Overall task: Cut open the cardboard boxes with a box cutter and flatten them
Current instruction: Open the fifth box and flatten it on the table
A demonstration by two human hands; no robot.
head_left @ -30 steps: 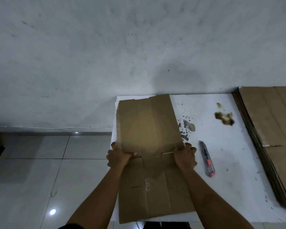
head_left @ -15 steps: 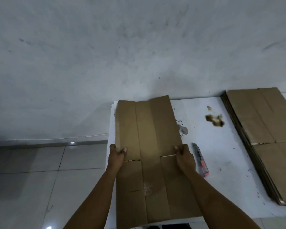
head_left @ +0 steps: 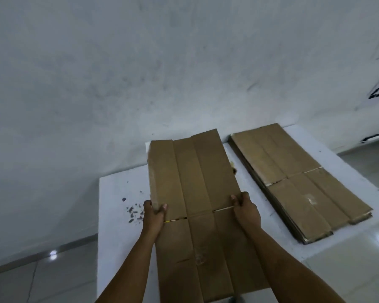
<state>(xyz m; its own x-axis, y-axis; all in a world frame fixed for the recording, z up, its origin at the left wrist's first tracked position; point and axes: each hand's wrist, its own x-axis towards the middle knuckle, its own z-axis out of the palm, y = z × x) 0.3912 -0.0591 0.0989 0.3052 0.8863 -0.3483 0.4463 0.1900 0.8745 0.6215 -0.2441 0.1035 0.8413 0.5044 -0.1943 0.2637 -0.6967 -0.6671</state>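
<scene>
From my seat the far left is only grey tiled floor (head_left: 42, 278) under a white, scuffed wall (head_left: 118, 73), and then the white table (head_left: 116, 237) begins, its near-left part speckled with small dark chips (head_left: 133, 212). Just right of those chips I see my left hand (head_left: 154, 214) gripping the left edge of the flattened cardboard box (head_left: 195, 182), thumb on the top face and the other fingers tucked under the edge at about mid-length, close to a short slit in the sheet. The box itself is one long brown sheet with lengthwise creases, running from the bottom of my view toward the wall; its far end looks lifted off the table, though I cannot tell by how much. On its right edge my right hand (head_left: 245, 212) grips the sheet the same way, thumb above and fingers curled below, level with the other slit, so my two hands are well apart with the full width of the sheet between them. A small brown stain (head_left: 234, 169) peeks out just beside the sheet's right edge. Further right, apart from the held sheet, a stack of flattened boxes (head_left: 298, 178) lies flat on the table, angled away toward the wall
</scene>
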